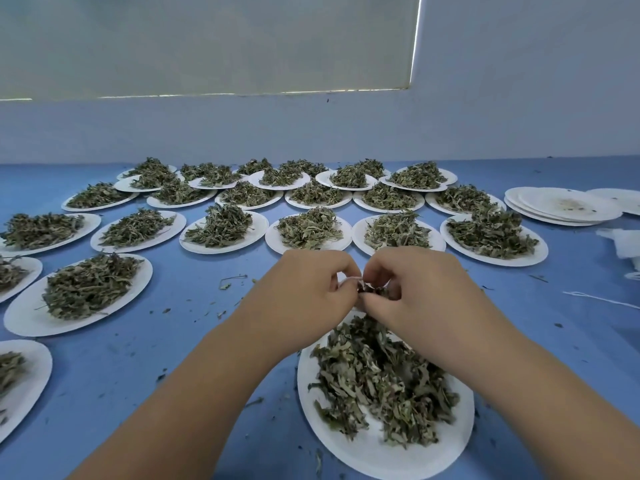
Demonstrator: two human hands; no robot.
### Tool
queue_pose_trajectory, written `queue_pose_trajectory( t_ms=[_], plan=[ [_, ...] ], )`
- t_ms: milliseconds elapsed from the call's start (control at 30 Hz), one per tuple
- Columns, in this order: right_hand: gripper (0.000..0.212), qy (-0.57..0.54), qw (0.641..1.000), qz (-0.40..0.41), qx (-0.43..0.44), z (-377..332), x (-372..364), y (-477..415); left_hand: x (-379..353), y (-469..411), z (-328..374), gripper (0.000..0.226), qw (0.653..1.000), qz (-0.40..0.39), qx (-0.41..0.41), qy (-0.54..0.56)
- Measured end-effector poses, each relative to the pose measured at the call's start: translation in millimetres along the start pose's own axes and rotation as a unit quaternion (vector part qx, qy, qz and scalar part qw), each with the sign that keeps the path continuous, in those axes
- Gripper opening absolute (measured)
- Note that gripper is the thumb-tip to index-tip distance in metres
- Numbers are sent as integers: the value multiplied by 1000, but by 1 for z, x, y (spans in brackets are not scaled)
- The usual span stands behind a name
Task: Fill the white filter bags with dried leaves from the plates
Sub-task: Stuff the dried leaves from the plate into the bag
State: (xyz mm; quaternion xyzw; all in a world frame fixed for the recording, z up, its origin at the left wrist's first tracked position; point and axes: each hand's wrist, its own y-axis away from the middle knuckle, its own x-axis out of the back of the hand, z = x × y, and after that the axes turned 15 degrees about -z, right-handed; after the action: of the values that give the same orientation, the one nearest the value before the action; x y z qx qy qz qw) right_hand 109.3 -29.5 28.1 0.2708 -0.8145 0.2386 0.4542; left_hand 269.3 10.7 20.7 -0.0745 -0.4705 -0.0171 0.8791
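Note:
Both hands meet above the far edge of the nearest white plate (349, 448), which carries a heap of dried leaves (384, 379). My left hand (304, 292) pinches the rim of a small white filter bag (353, 280), mostly hidden between the fingers. My right hand (412, 289) pinches the bag's other side, fingers curled, with dark dried leaves showing in its mouth. Most of the bag is covered by both hands.
Several white plates heaped with dried leaves (221, 225) fill the blue table (194, 341) to the back wall. A stack of bare plates (561, 206) sits at the far right, with white filter bags (623, 242) and a loose string (599, 299) near it. Leaf crumbs are scattered about.

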Motion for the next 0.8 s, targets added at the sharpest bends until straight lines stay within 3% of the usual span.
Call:
queue_pose_trajectory(
  t_ms=[133,300,800],
  plan=[
    [3,-10,1000,-7,23,1,3,3,-1,0,2,15,1000,8,-9,8],
    [11,4,1000,-9,17,0,1,2,-2,0,3,18,999,15,-23,28],
    [9,-27,999,15,44,-3,-1,5,-4,1,8,21,999,9,-16,43]
  ],
)
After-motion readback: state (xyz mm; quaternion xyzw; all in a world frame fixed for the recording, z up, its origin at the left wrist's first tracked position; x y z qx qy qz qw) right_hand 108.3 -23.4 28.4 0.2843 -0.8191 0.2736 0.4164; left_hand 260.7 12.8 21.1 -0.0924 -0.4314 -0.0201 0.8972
